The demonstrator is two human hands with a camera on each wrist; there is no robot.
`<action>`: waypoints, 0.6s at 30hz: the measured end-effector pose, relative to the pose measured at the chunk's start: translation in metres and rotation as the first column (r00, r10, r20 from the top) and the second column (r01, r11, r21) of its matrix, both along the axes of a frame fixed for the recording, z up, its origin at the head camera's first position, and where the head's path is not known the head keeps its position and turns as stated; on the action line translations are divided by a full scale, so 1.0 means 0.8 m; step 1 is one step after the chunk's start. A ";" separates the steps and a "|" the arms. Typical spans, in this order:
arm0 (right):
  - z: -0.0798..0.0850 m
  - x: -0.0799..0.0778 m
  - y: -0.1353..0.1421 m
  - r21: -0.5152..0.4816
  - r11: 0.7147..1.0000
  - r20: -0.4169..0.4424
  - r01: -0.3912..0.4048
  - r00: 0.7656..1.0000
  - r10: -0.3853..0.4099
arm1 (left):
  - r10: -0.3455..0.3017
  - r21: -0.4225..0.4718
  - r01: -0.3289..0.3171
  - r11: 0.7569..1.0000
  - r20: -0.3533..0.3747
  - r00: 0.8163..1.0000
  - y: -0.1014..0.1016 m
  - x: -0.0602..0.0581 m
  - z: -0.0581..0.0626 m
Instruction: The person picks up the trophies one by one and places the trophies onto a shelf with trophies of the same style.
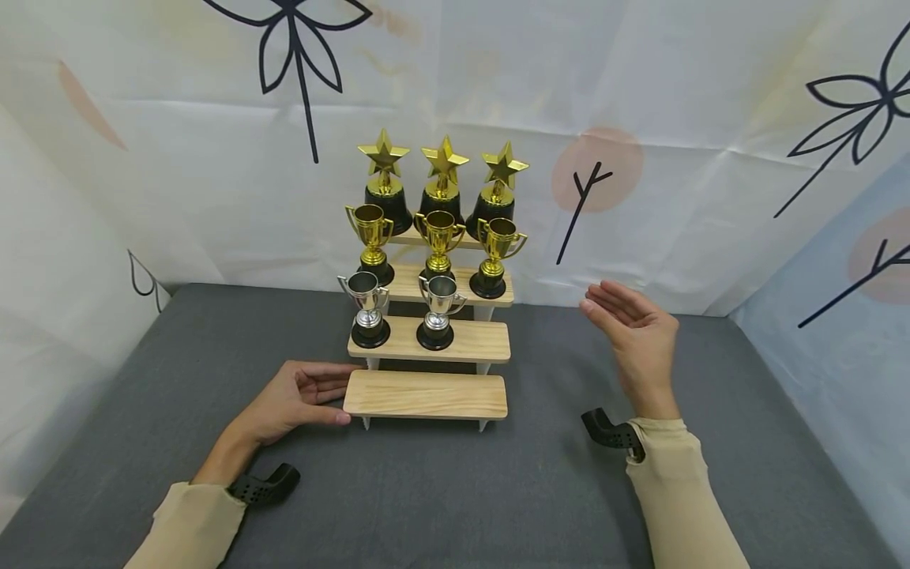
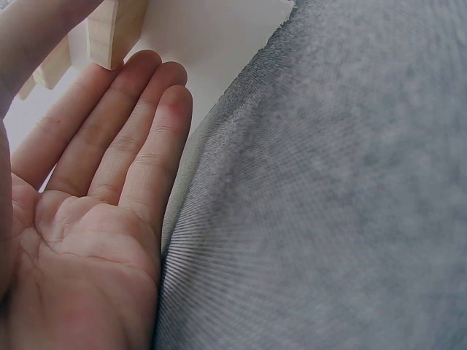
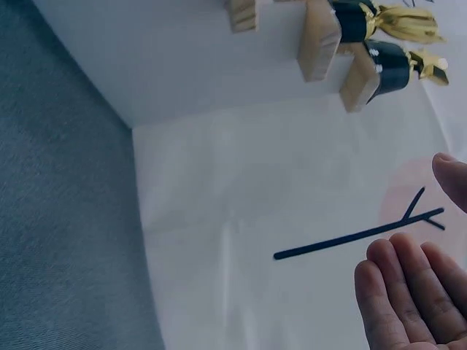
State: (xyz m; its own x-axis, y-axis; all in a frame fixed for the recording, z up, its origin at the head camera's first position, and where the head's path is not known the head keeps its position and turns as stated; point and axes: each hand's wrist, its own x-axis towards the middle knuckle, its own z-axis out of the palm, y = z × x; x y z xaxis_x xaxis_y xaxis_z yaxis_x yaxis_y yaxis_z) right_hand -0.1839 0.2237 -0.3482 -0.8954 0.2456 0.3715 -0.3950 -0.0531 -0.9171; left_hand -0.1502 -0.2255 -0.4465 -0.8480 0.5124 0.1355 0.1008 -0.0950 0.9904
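A wooden tiered stand (image 1: 426,395) holds small trophies: three gold star trophies (image 1: 444,170) on top, three gold cups (image 1: 438,235) below them, then two silver cups (image 1: 438,304). Its lowest step is bare. My left hand (image 1: 287,403) is at the stand's left side, thumb tip right at the front step's end and fingers reaching behind it. Seen from the left wrist, that hand's fingers (image 2: 139,138) are straight, tips close by a step end (image 2: 109,36). Off to the stand's right, my right hand (image 1: 633,340) is raised, fingers extended, holding nothing.
The stand is on a grey cloth-covered table (image 1: 441,498), close to its back edge. Behind hangs a white printed curtain (image 1: 490,71), and more fabric borders the left and right sides. A black wrist mount (image 1: 611,431) sticks out from the right wrist.
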 end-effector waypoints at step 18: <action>-0.037 -0.014 0.018 0.079 0.996 0.139 0.040 0.989 -0.051 | 0.000 0.016 0.001 1.000 -0.011 1.000 -0.002 0.001 0.008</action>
State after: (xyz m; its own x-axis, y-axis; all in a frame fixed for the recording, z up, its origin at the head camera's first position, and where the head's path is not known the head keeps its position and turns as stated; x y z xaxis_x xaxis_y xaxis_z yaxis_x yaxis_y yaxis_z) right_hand -0.1952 0.2382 -0.3781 -0.9286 0.2635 0.2615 -0.2619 0.0339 -0.9645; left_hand -0.1493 -0.2271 -0.4401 -0.8462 0.5105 0.1528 0.1113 -0.1111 0.9876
